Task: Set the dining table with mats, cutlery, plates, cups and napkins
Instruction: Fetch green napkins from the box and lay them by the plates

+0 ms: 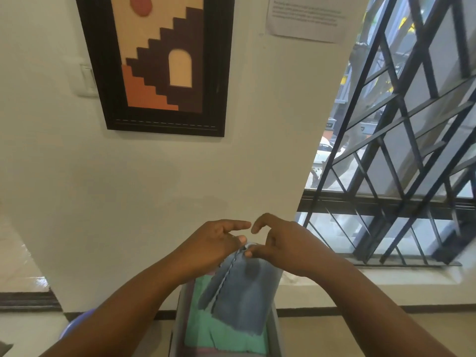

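A grey-blue cloth napkin (244,292) hangs from both my hands, lifted above a grey box (279,331). My left hand (216,243) pinches its top edge on the left. My right hand (280,243) pinches the same edge on the right, thumb and fingers nearly meeting my left. Under the raised napkin a mint-green cloth (206,333) lies folded in the box, with a pink edge of another cloth beside it.
A white wall stands straight ahead with a black-framed picture (164,65) and a paper notice (309,16). A window with a dark metal grille (401,150) fills the right side above a white sill (386,279). A blue-purple object (77,323) shows at lower left.
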